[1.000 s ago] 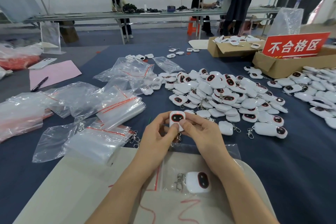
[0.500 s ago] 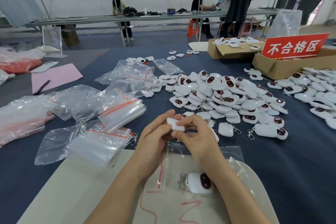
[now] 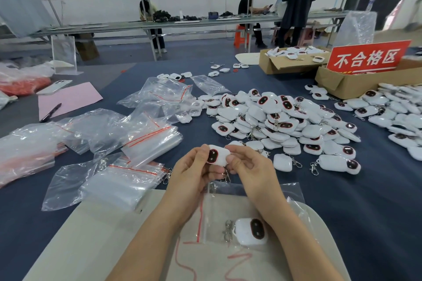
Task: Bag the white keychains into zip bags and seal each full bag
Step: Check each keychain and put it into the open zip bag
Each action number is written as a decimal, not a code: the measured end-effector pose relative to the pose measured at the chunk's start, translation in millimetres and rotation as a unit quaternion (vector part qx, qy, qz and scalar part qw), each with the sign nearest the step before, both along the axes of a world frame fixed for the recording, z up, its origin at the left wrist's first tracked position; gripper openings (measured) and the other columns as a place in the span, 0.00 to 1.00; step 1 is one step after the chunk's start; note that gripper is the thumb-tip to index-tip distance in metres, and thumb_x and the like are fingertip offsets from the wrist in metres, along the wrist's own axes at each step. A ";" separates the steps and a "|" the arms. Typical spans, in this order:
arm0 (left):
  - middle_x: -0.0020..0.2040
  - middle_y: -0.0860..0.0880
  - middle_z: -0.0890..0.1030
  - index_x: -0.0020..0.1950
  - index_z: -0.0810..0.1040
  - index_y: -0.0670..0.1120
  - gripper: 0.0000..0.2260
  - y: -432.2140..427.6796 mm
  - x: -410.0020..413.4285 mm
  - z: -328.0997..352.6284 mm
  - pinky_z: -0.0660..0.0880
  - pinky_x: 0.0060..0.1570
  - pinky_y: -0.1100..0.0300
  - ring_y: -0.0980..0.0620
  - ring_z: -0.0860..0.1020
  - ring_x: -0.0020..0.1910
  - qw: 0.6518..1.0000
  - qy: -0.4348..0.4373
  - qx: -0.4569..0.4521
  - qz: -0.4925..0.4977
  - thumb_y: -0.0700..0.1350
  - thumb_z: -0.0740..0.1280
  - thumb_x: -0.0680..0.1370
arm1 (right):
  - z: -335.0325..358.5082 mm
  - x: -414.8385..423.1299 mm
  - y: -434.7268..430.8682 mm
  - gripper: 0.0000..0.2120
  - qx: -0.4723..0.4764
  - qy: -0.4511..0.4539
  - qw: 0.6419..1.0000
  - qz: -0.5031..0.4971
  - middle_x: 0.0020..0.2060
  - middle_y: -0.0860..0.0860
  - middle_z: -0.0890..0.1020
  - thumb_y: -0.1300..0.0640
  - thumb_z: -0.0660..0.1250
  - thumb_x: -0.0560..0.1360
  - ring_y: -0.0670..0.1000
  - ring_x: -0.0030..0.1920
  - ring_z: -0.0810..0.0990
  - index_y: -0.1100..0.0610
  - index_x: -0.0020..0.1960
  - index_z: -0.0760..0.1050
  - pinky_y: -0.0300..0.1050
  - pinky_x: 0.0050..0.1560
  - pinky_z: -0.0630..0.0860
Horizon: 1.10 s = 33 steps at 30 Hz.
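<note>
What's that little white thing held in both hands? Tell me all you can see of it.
The keychain is a small rounded white case, smooth like plastic, with a dark oval panel rimmed in red. The left hand and right hand pinch it from either side, raised off the table. Its metal clip dangles below.

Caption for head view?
Left hand and right hand hold a white keychain near a zip bag holding a second keychain; pile behind.

Glossy white plastic keychain (image 3: pixel 218 155) with metal clasp (image 3: pixel 226 177), clear crinkly plastic zip bag (image 3: pixel 228 210), matt blue cloth-covered bench (image 3: pixel 365 201).
</note>
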<state>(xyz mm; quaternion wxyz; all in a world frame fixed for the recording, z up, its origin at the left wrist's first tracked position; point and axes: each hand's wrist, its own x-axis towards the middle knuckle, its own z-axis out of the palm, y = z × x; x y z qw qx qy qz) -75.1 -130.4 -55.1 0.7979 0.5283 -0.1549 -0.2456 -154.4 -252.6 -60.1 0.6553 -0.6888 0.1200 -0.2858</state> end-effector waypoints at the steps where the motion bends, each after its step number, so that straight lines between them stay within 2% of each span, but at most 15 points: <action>1: 0.41 0.42 0.85 0.56 0.80 0.36 0.18 0.5 -0.2 0.5 0.80 0.37 0.63 0.52 0.81 0.34 1.000 0.002 0.004 -0.001 0.51 0.65 0.79 | 0.6 -0.2 0.4 0.11 0.004 0.001 1.000 0.002 0.41 0.40 0.86 0.64 0.68 0.80 0.39 0.41 0.83 0.48 0.52 0.80 0.34 0.45 0.78; 3: 0.40 0.42 0.84 0.58 0.80 0.34 0.18 0.9 0.0 1.0 0.81 0.37 0.63 0.53 0.81 0.33 1.000 0.011 0.012 0.001 0.50 0.64 0.82 | 1.1 0.5 1.1 0.11 0.019 0.004 1.000 0.008 0.42 0.39 0.86 0.65 0.68 0.80 0.41 0.44 0.84 0.49 0.52 0.80 0.34 0.46 0.79; 6: 0.40 0.41 0.84 0.58 0.79 0.34 0.18 1.1 -0.4 2.0 0.81 0.36 0.62 0.52 0.81 0.33 1.000 0.022 0.018 0.004 0.49 0.63 0.83 | 1.3 1.0 1.7 0.10 0.050 0.005 0.999 0.018 0.43 0.46 0.87 0.65 0.67 0.80 0.45 0.47 0.85 0.50 0.52 0.81 0.39 0.48 0.82; 9: 0.40 0.39 0.83 0.59 0.79 0.34 0.18 0.7 -1.9 3.5 0.80 0.34 0.62 0.52 0.81 0.32 0.999 0.030 0.016 0.014 0.49 0.62 0.84 | 2.1 0.4 1.3 0.09 0.059 0.008 0.998 0.029 0.44 0.49 0.86 0.63 0.66 0.81 0.47 0.47 0.85 0.51 0.53 0.81 0.42 0.48 0.83; 12: 0.36 0.40 0.83 0.56 0.80 0.34 0.18 1.5 -1.8 5.8 0.80 0.34 0.62 0.52 0.82 0.31 0.998 0.053 -0.006 0.021 0.49 0.61 0.84 | 2.6 0.4 2.8 0.08 0.087 0.010 0.994 0.068 0.45 0.50 0.86 0.62 0.65 0.81 0.49 0.45 0.85 0.51 0.54 0.81 0.42 0.45 0.83; 14: 0.35 0.40 0.83 0.53 0.82 0.35 0.17 2.7 -1.3 7.0 0.80 0.34 0.62 0.51 0.82 0.31 0.997 0.073 -0.019 0.029 0.48 0.61 0.84 | 2.2 0.1 3.6 0.10 0.083 0.014 0.993 0.087 0.43 0.49 0.86 0.62 0.67 0.80 0.47 0.42 0.85 0.48 0.55 0.80 0.40 0.45 0.82; 16: 0.35 0.40 0.84 0.52 0.82 0.36 0.17 2.7 -0.7 7.7 0.81 0.34 0.63 0.51 0.83 0.31 0.996 0.082 -0.025 0.038 0.47 0.61 0.85 | 2.0 -0.3 2.8 0.11 0.072 0.015 0.993 0.093 0.43 0.48 0.87 0.63 0.68 0.80 0.46 0.43 0.84 0.50 0.57 0.81 0.39 0.46 0.81; 18: 0.37 0.39 0.84 0.53 0.82 0.35 0.16 1.7 0.1 7.8 0.81 0.34 0.62 0.51 0.84 0.33 0.994 0.091 -0.034 0.046 0.46 0.61 0.85 | 1.8 -0.8 1.3 0.11 0.081 0.013 0.993 0.084 0.46 0.50 0.88 0.64 0.67 0.80 0.48 0.46 0.85 0.54 0.59 0.82 0.39 0.48 0.81; 22: 0.46 0.38 0.86 0.54 0.81 0.37 0.14 1.5 4.0 8.0 0.83 0.38 0.58 0.47 0.85 0.38 0.987 0.132 -0.076 0.044 0.46 0.61 0.85 | 0.6 -1.0 -1.3 0.11 0.126 -0.013 0.990 0.059 0.47 0.51 0.88 0.67 0.67 0.79 0.48 0.50 0.86 0.55 0.56 0.83 0.37 0.51 0.81; 25: 0.50 0.38 0.86 0.52 0.80 0.40 0.08 2.4 6.2 7.2 0.84 0.43 0.56 0.45 0.86 0.43 0.988 0.132 -0.074 0.037 0.40 0.62 0.83 | 1.8 -0.5 -3.1 0.12 0.141 -0.028 0.989 0.036 0.47 0.51 0.88 0.68 0.66 0.79 0.48 0.50 0.86 0.55 0.54 0.83 0.36 0.51 0.80; 28: 0.53 0.38 0.86 0.54 0.80 0.39 0.08 3.6 6.4 5.3 0.84 0.47 0.56 0.42 0.86 0.48 0.991 0.118 -0.058 0.034 0.33 0.62 0.81 | 1.8 0.2 -5.2 0.11 0.157 -0.041 0.987 0.005 0.48 0.52 0.88 0.67 0.66 0.80 0.48 0.51 0.86 0.54 0.54 0.83 0.35 0.50 0.80; 33: 0.53 0.38 0.85 0.54 0.81 0.39 0.09 3.5 6.0 6.6 0.84 0.47 0.56 0.42 0.86 0.48 0.991 0.116 -0.058 0.028 0.32 0.61 0.80 | 0.5 1.2 -6.1 0.11 0.172 -0.050 0.984 -0.011 0.47 0.54 0.88 0.67 0.63 0.81 0.47 0.47 0.85 0.57 0.56 0.82 0.36 0.49 0.80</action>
